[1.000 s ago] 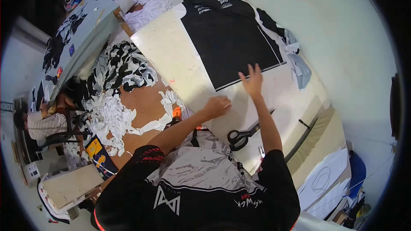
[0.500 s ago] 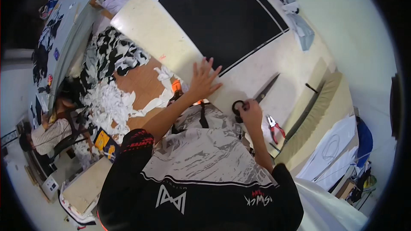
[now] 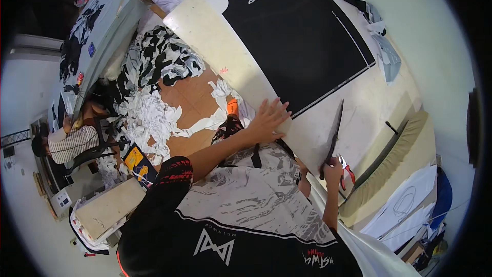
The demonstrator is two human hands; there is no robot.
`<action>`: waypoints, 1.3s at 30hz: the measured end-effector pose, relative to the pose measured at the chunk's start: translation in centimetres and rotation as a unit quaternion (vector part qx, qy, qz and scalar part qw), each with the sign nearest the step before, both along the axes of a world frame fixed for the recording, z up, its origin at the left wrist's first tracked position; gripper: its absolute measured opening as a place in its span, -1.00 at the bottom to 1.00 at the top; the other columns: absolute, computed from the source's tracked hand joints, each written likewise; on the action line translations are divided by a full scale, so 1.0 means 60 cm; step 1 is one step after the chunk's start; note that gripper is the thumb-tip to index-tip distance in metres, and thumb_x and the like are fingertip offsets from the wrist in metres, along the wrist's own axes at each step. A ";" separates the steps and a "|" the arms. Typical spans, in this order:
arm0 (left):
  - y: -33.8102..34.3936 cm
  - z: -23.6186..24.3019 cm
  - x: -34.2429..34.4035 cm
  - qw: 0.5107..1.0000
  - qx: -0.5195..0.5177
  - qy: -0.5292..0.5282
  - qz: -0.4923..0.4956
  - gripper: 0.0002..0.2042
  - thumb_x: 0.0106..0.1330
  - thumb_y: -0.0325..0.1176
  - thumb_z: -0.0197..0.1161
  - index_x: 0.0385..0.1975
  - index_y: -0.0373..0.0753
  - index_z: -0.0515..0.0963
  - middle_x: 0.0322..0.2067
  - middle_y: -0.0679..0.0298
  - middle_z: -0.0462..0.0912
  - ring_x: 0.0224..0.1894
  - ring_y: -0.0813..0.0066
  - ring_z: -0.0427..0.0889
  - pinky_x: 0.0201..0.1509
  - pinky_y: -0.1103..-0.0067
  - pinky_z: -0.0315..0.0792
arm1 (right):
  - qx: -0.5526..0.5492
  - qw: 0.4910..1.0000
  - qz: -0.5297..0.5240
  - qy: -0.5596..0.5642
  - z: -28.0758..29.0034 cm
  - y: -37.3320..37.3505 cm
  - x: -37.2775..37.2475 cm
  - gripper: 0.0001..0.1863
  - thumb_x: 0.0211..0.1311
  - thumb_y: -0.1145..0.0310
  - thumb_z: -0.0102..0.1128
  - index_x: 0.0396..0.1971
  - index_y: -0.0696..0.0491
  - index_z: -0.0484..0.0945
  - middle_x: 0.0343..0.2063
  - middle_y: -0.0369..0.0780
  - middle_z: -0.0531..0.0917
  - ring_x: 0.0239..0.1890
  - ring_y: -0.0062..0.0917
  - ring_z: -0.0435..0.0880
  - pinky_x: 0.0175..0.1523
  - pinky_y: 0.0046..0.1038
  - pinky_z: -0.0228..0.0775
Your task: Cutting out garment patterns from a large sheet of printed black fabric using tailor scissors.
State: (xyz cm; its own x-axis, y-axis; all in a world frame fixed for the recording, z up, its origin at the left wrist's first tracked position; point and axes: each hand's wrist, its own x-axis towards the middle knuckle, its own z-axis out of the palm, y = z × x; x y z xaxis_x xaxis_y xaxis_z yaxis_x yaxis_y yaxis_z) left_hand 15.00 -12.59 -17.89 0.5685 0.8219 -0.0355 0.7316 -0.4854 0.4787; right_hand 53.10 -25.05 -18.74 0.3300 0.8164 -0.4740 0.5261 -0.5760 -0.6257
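With the left hand (image 3: 266,122) spread wide and empty by the lower corner of the black cloth (image 3: 297,41), upper right of centre, and the right hand (image 3: 333,170) curled around the handles of the scissors (image 3: 335,141), centre right, keep blades off the cloth.

White table (image 3: 205,28): black garment panel (image 3: 302,46) spread flat, white prints toward far edge, bare strip between it and left edge. Grey-blue cloth (image 3: 390,61) bunched along right edge. Red-handled pliers (image 3: 348,175) near right edge, partly hidden.
Brown floor (image 3: 187,97), beside table's left edge: white scraps (image 3: 143,123) heaped; black-and-white scraps (image 3: 169,56) farther off.
Grey-blue bench (image 3: 119,7): dark scraps (image 3: 74,54) along its top.
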 end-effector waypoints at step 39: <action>-0.009 -0.056 -0.045 0.992 0.063 -0.105 0.018 -0.44 0.25 0.06 0.45 0.27 0.13 0.62 0.32 0.06 0.40 0.51 0.00 0.26 0.64 -0.11 -0.02 | -0.300 0.887 0.143 0.322 0.139 0.049 -0.022 -0.72 0.46 0.20 0.32 -0.40 0.03 0.52 -0.61 -0.40 0.55 -0.54 -0.73 0.52 -0.43 -0.60 0.24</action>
State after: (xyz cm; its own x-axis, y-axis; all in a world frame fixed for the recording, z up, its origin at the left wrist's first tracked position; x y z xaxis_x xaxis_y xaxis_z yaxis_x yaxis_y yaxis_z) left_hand 12.29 -13.14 -21.28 0.5221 0.8327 0.1844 0.6406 -0.5256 0.5598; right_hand 51.78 -22.11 -10.41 -0.3470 0.3610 -0.8656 0.3488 -0.8071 -0.4764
